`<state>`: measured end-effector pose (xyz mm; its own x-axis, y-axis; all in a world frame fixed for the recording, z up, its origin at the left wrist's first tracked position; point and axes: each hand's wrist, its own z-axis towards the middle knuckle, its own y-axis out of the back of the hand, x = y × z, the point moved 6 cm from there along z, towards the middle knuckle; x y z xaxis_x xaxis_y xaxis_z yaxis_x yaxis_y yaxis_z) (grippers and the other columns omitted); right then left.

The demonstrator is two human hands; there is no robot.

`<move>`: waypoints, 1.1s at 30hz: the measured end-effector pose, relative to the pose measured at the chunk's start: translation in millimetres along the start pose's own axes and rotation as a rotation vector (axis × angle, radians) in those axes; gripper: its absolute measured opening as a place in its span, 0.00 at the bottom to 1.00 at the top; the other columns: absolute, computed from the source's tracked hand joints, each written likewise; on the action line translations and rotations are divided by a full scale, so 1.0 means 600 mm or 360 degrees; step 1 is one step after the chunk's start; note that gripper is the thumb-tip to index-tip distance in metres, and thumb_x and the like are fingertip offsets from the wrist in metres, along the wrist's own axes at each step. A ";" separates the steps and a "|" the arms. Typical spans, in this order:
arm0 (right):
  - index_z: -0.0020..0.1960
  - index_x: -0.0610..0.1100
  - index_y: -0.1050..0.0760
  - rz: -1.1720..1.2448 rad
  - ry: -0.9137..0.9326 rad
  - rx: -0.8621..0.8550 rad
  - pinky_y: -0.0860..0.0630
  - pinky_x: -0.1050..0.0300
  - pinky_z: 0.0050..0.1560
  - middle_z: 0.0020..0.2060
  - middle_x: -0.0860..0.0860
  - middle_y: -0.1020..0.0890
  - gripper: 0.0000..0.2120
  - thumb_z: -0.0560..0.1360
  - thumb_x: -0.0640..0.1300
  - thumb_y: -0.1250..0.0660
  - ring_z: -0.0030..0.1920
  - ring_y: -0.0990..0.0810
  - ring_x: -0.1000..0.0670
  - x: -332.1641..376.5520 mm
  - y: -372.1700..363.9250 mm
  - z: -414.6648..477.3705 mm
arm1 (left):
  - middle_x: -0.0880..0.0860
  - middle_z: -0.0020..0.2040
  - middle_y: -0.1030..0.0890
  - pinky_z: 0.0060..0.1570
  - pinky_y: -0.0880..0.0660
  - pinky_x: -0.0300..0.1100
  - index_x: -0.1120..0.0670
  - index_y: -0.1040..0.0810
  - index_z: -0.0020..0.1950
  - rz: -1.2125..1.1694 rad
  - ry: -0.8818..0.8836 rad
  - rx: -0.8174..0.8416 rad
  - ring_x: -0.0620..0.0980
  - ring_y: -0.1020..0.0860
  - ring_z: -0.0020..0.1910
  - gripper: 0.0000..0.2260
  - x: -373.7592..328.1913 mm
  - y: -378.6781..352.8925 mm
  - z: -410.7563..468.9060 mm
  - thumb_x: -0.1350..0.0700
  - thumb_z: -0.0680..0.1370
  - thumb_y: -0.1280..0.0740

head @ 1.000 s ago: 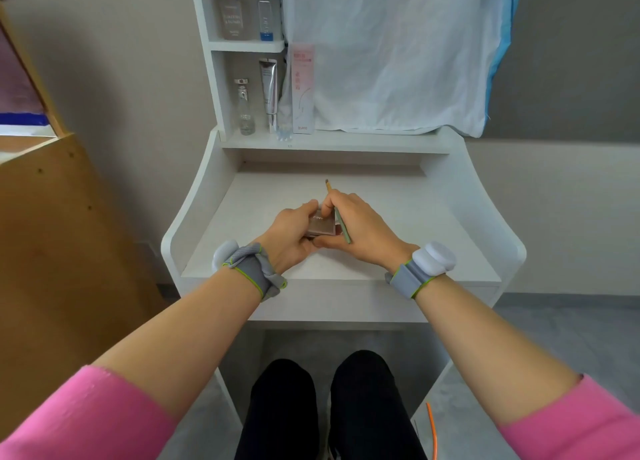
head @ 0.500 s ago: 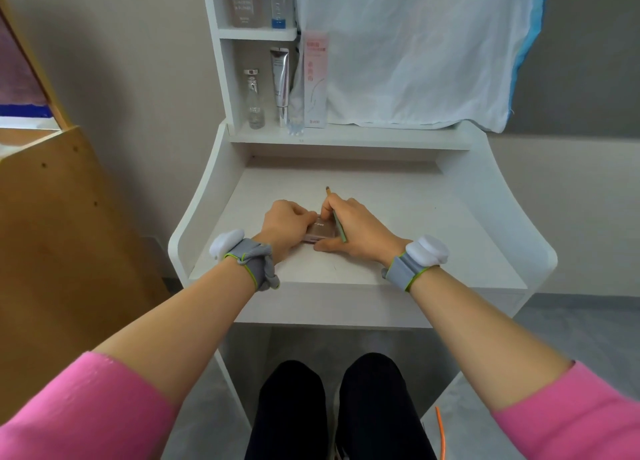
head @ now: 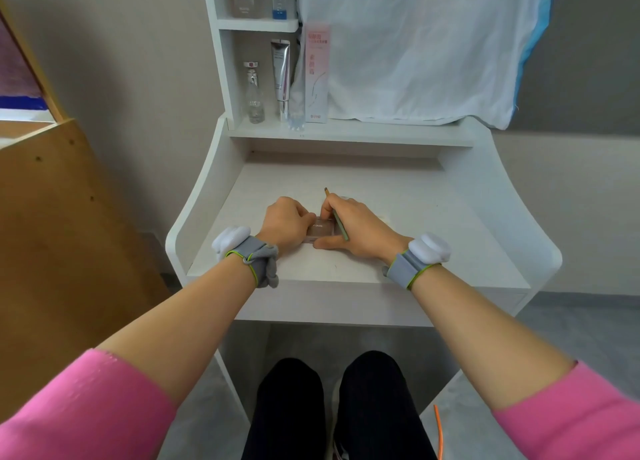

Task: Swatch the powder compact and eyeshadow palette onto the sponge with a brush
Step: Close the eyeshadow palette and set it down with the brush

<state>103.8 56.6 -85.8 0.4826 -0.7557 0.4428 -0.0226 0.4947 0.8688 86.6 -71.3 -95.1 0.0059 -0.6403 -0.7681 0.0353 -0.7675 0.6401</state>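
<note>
Left grip point(head: 285, 222) and right grip point(head: 360, 229) pinch the brown case point(head: 320, 230) between them.

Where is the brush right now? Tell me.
Head view: the brush is in the right hand, at the middle of the white desk, slanting over the small case that the left hand holds.

Left hand point(head: 285, 222) around the small case point(head: 320, 229), right hand point(head: 358, 231) with brush point(head: 338, 223) on it, forearms outstretched.
</note>
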 end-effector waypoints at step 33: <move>0.58 0.45 0.23 -0.0459 -0.0277 -0.0137 0.31 0.52 0.49 0.50 0.43 0.25 0.15 0.76 0.35 0.41 0.55 0.29 0.41 -0.041 0.030 -0.042 | 0.60 0.51 0.21 0.51 0.25 0.49 0.56 0.18 0.46 0.0393 -0.0382 -0.0117 0.60 0.24 0.53 0.07 -0.056 -0.037 -0.028 0.55 0.75 0.35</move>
<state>113.7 94.8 -86.3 0.3018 -0.9278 0.2193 0.1705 0.2788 0.9451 102.6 -32.3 -83.7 -0.2118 -0.8020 -0.5586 0.1342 -0.5900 0.7962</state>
